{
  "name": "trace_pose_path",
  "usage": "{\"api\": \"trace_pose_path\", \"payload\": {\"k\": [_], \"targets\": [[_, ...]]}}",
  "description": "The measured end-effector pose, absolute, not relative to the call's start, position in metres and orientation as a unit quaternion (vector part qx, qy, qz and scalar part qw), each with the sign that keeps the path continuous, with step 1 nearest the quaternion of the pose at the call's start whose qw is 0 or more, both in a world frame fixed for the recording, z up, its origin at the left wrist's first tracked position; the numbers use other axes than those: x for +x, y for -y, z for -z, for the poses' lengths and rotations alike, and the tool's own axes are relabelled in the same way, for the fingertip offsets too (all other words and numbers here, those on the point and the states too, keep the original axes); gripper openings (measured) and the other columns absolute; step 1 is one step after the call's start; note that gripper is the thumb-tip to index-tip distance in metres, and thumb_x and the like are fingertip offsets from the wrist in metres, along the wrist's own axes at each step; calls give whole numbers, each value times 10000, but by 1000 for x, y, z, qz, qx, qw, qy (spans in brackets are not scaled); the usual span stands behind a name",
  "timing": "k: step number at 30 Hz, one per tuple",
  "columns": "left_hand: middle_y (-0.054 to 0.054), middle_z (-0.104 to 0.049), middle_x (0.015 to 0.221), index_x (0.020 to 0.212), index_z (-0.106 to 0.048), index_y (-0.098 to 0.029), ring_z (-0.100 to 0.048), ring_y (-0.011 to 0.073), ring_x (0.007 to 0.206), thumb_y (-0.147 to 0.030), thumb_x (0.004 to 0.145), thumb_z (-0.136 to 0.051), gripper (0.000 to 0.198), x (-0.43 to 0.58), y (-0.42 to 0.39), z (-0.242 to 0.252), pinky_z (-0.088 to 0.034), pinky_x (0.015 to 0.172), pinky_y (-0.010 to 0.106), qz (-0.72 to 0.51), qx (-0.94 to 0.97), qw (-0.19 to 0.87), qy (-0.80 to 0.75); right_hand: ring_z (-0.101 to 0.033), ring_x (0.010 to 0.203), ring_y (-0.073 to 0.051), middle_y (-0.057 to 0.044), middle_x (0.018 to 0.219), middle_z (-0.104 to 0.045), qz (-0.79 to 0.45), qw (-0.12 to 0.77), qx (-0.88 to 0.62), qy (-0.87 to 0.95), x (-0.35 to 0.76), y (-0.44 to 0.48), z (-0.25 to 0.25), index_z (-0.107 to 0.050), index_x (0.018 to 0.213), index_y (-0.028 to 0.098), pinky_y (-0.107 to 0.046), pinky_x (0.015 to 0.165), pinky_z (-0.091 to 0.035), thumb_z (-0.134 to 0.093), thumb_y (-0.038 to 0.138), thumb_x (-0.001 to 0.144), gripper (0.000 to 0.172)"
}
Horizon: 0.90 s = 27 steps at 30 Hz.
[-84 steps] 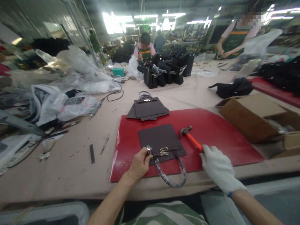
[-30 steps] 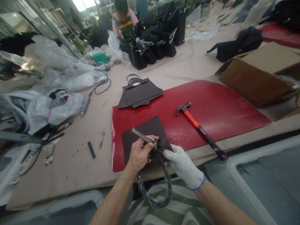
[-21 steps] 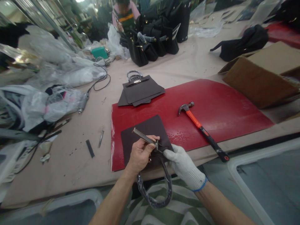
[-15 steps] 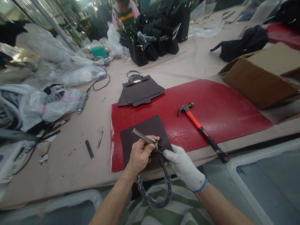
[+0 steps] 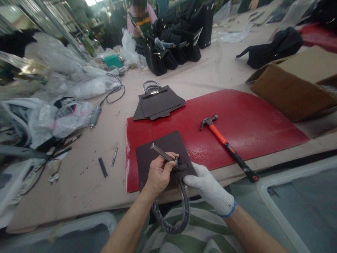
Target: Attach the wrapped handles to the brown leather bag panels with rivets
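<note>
A dark brown leather bag flap [image 5: 160,147] lies on the near left of a red mat [image 5: 237,123]; its plastic-wrapped handle [image 5: 172,218] hangs over the table edge. My bare left hand [image 5: 159,174] is closed on a thin metal tool [image 5: 162,153], whose tip meets the flap's hardware. My white-gloved right hand [image 5: 207,188] pinches the flap just right of that hardware. A hammer [image 5: 226,146] with an orange and black handle lies on the mat to the right, untouched.
A stack of brown flaps [image 5: 158,103] sits at the mat's far edge. Black handbags [image 5: 173,52] and a seated person [image 5: 138,21] are beyond. A cardboard box [image 5: 292,84] is right. Plastic bags [image 5: 65,116], a cable and small tools [image 5: 102,167] lie left.
My right hand let go of the hammer, which now lies on the mat, and moved to the flap. My left hand took up the metal tool. The flap slid closer to the edge.
</note>
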<state>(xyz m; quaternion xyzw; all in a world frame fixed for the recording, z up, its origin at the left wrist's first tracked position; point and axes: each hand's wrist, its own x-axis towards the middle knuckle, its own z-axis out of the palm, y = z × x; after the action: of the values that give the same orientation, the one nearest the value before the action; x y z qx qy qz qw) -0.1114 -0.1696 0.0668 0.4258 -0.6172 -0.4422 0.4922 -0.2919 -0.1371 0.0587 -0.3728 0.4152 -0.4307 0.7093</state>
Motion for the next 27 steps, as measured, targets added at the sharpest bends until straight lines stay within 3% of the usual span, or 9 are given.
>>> {"api": "trace_pose_path", "payload": {"k": [6, 18, 23, 27], "targets": [[77, -744, 1046, 963, -658, -163, -694, 180, 1008, -233, 920, -588, 108, -112, 171, -69, -542, 906, 283, 447, 443, 494, 600, -521, 572, -133, -29, 656, -616, 410, 704, -363, -453, -292, 136, -62, -699, 774, 115, -243, 546, -434, -777, 313, 665, 239], [72, -746, 1032, 956, -669, -165, -707, 174, 971, -189, 892, -594, 102, -118, 165, -70, -557, 875, 264, 401, 454, 490, 627, -552, 482, -142, -42, 573, -625, 425, 714, -311, -460, -281, 133, -60, -663, 677, 125, -244, 491, -440, -751, 304, 646, 202], [71, -749, 1025, 961, -671, -160, -709, 165, 968, -169, 886, -585, 115, -120, 166, -69, -554, 883, 258, 355, 456, 487, 655, -544, 512, -134, -32, 604, -622, 428, 700, -317, -475, -280, 133, -56, -660, 717, 121, -244, 513, -440, -714, 264, 667, 161], [67, -747, 1012, 961, -668, -162, -708, 163, 963, -171, 889, -575, 118, -119, 172, -67, -556, 877, 261, 351, 460, 479, 660, -532, 542, -131, -32, 654, -626, 421, 686, -315, -503, -277, 137, -57, -660, 778, 114, -246, 520, -427, -718, 301, 648, 235]]}}
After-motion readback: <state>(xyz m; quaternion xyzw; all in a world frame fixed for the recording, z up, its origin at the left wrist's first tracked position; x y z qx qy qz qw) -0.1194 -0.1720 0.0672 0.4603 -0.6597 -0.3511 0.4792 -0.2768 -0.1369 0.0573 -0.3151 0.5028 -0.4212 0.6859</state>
